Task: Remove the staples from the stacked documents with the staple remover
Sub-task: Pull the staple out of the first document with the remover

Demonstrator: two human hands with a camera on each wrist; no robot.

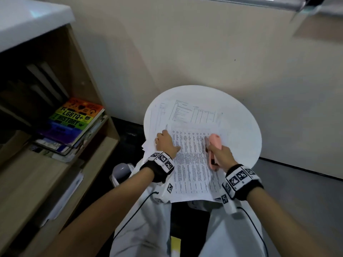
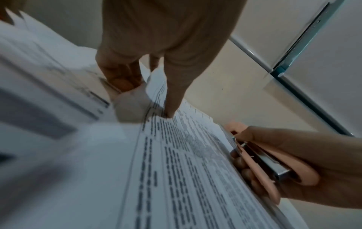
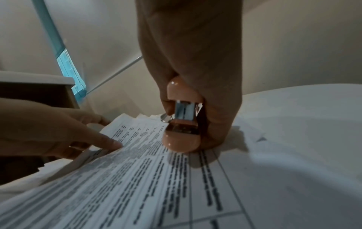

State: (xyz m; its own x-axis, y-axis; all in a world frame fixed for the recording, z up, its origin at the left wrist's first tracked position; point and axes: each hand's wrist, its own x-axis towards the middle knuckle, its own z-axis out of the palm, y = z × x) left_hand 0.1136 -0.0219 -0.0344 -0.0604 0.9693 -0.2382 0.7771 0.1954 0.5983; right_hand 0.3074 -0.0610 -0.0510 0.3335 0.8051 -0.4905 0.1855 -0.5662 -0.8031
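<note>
A stack of printed documents [image 1: 193,164] lies on a round white table [image 1: 241,115] and hangs over its near edge. My left hand [image 1: 164,140] holds the stack's left edge. In the left wrist view, that hand [image 2: 147,99] has its fingers curled under lifted sheets, with the thumb pressing on top. My right hand [image 1: 219,152] grips a pink staple remover [image 1: 215,145] with a metal core. The tool rests near the right side of the top page. In the right wrist view, the staple remover [image 3: 182,139] has its tip on the documents [image 3: 137,178]. No staple is visible.
More sheets with a ruled form [image 1: 193,112] lie farther back on the table. A wooden bookshelf [image 1: 89,89] with a rainbow-covered book [image 1: 74,119] stands at the left. A wall runs close behind the table. A grey rounded object [image 1: 120,172] sits below the table's left edge.
</note>
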